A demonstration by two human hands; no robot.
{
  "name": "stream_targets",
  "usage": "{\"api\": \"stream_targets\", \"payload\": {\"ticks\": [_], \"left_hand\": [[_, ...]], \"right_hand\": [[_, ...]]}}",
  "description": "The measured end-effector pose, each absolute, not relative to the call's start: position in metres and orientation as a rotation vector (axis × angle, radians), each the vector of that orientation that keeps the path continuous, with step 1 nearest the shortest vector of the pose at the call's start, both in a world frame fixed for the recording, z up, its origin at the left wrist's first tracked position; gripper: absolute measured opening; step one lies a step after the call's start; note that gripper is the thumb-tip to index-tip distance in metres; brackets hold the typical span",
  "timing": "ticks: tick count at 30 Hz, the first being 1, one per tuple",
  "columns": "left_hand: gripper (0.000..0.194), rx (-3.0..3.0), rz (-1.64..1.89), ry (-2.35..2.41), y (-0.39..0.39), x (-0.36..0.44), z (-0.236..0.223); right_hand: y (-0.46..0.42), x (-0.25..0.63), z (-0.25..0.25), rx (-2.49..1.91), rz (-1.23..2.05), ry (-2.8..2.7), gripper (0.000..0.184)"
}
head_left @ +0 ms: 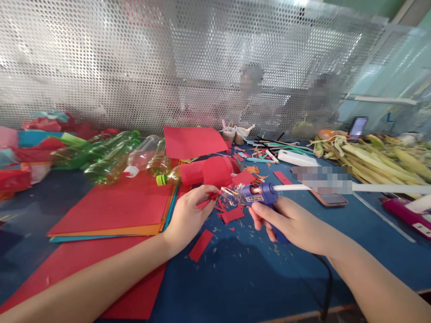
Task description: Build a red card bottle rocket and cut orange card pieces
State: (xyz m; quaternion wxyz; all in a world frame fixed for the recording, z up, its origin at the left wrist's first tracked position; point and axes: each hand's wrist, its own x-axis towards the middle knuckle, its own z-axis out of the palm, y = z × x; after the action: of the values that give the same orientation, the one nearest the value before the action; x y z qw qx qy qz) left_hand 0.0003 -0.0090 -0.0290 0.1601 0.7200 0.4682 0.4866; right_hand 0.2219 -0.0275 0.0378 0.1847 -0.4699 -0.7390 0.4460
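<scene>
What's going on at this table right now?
Someone's right hand grips a blue glue gun, a white glue stick poking out its back. Their left hand pinches a small red piece by the nozzle. Just beyond lies a bottle with a yellow-green cap, partly covered in red paper.

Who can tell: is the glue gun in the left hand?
No, the right hand holds the glue gun; the left hand pinches a red piece.
</scene>
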Motion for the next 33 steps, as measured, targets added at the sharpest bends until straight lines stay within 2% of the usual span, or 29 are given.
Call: {"api": "stream_targets", "payload": {"ticks": [9, 19, 33], "left_hand": [[0.014, 2.057, 1.370, 1.362, -0.0085, -0.0005, -0.0276], [0.012, 2.084, 1.311, 1.354, -0.0078, -0.0005, -0.0286], [0.017, 2.035, 1.314, 1.402, -0.0107, 0.0009, -0.0238]], "right_hand": [[-0.0284, 0.2243, 0.0355, -1.392, 1.202, -2.089, 0.055], [-0.0331, 0.2217, 0.0366, -1.393, 1.204, -2.113, 0.050], [-0.0288, 0.2278, 0.0361, -1.479, 1.103, -2.113, 0.055]]}}
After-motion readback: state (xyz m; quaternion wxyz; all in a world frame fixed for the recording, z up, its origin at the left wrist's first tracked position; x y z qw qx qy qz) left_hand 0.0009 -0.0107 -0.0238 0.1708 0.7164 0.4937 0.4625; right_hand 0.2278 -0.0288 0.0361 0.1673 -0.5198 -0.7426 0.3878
